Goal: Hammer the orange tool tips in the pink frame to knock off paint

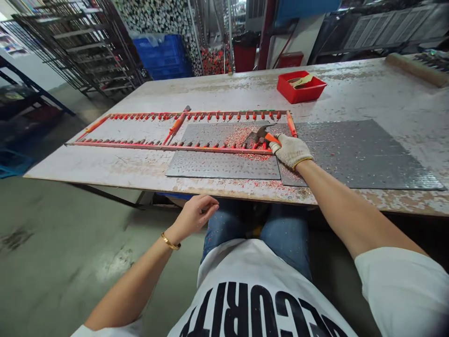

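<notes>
A pale knitted glove covers my right hand (pixel 292 150), which is closed around the orange handle of a claw hammer (pixel 265 133). The hammer's dark head is over the near right corner of a long red frame (pixel 210 150) lying on the table. Rows of small red-coated pieces with hooked tips (pixel 234 146) line both long rails of the frame. Red and pale chips (pixel 242 135) are scattered around the hammer head. My left hand (pixel 199 213) is bare, its fingers loosely curled with nothing seen in them, and hovers in front of the table edge, apart from the frame.
Grey sheets (pixel 351 150) lie on the worn white table (pixel 136 100), partly under the frame. A red bin (pixel 301 91) stands at the table's far side. Behind are blue crates (pixel 163 56) and metal racks (pixel 80 42). A brown roll (pixel 416 69) lies far right.
</notes>
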The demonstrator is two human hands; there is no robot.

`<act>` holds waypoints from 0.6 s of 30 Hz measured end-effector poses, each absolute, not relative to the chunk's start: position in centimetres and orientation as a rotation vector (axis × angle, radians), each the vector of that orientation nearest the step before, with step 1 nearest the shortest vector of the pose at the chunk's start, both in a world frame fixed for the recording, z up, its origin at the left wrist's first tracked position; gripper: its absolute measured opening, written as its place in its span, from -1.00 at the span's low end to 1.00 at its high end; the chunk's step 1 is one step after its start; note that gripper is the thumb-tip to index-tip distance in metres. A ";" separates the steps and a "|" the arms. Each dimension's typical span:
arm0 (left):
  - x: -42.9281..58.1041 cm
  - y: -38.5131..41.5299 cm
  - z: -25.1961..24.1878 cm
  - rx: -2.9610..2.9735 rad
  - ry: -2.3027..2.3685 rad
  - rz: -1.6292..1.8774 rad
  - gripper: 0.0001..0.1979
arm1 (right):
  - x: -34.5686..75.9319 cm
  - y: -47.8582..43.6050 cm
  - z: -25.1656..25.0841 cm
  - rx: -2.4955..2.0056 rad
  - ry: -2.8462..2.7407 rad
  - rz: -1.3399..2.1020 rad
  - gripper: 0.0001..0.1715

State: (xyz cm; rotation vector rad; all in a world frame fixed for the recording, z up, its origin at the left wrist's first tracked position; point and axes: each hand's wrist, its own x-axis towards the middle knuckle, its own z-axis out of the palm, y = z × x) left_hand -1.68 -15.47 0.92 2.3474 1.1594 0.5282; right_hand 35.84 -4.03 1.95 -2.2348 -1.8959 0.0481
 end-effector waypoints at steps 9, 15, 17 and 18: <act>-0.8 -12.5 -0.2 2.350 1.185 0.694 -0.84 | 36.2 -3.8 1.3 -2.249 -1.895 0.018 -0.29; 1.0 -9.9 -0.2 2.442 1.216 0.758 -0.90 | 35.7 -4.0 1.3 -2.240 -1.881 0.039 -0.29; 2.7 -8.5 0.0 2.459 1.219 0.766 -0.90 | 35.5 -4.2 1.5 -2.240 -1.887 0.048 -0.30; 3.6 -7.8 0.2 2.465 1.233 0.762 -0.90 | 35.4 -4.3 1.6 -2.241 -1.893 0.053 -0.31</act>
